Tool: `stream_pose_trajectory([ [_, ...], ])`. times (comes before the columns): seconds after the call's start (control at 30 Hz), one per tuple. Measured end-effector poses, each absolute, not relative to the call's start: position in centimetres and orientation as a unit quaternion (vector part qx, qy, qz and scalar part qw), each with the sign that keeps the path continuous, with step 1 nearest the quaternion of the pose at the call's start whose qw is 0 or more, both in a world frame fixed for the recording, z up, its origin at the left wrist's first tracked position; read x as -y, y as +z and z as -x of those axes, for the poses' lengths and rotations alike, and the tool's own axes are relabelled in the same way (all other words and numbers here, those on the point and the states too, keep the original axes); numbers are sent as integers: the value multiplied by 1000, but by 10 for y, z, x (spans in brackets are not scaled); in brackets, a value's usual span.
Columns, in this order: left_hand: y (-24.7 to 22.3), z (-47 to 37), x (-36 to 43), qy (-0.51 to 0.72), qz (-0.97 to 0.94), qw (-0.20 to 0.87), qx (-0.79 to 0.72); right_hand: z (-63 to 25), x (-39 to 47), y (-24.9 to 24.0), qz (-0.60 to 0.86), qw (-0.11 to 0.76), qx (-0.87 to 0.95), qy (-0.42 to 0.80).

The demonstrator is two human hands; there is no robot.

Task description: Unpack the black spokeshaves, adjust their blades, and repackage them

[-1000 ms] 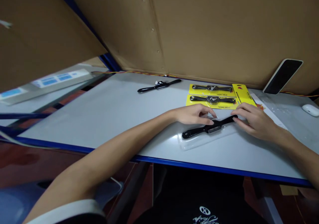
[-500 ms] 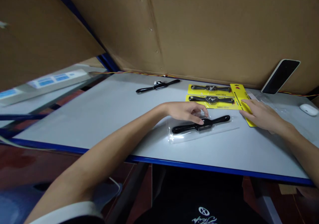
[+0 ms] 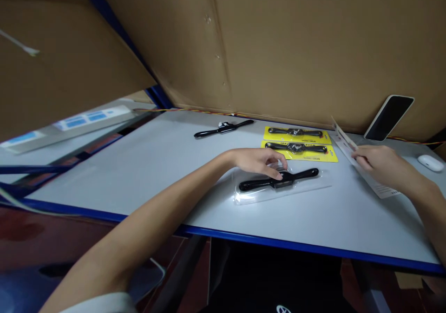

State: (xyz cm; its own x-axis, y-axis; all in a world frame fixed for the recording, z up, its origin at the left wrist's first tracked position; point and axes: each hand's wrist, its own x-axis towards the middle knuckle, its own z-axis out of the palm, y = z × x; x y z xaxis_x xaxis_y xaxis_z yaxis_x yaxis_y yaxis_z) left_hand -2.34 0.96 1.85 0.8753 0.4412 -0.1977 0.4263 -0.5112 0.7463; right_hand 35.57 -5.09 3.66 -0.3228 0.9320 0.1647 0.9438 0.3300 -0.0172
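Note:
My left hand (image 3: 263,162) rests with curved fingers on the middle of a black two-handled tool (image 3: 256,184), which lies in a clear plastic shell (image 3: 244,198) near the table's front. In my right hand (image 3: 386,166) a thin printed card (image 3: 369,179) is pinched and tilted up off the table, its pale printed side showing. Two yellow packs, the rear one (image 3: 325,139) and the front one (image 3: 332,156), each with a black tool, lie behind my left hand. Another black tool (image 3: 226,128) sits unwrapped at the back.
A phone (image 3: 389,118) leans against the cardboard wall (image 3: 296,48) at the back right. A white earbud case (image 3: 430,163) lies at the right. On the left, a second surface holds a power strip (image 3: 69,127). The table has a blue front edge (image 3: 278,244).
My right hand has taken hold of the yellow card and lifted and turned it, so its pale side now shows. My left hand remains on the black tool. The view has shifted slightly.

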Motion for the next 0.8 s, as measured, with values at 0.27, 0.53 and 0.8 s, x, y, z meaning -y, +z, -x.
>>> stream_pose_trajectory([
  [0.27, 15, 23, -10, 10, -866, 433, -250, -329, 74, 51, 616, 307, 723, -48],
  [0.53, 13, 25, -10, 11, -865, 436, -248, -327, 71, 44, 521, 364, 755, -160],
  [0.8, 11, 25, -13, 23, -859, 455, -234, -329, 73, 38, 457, 326, 773, -295],
])
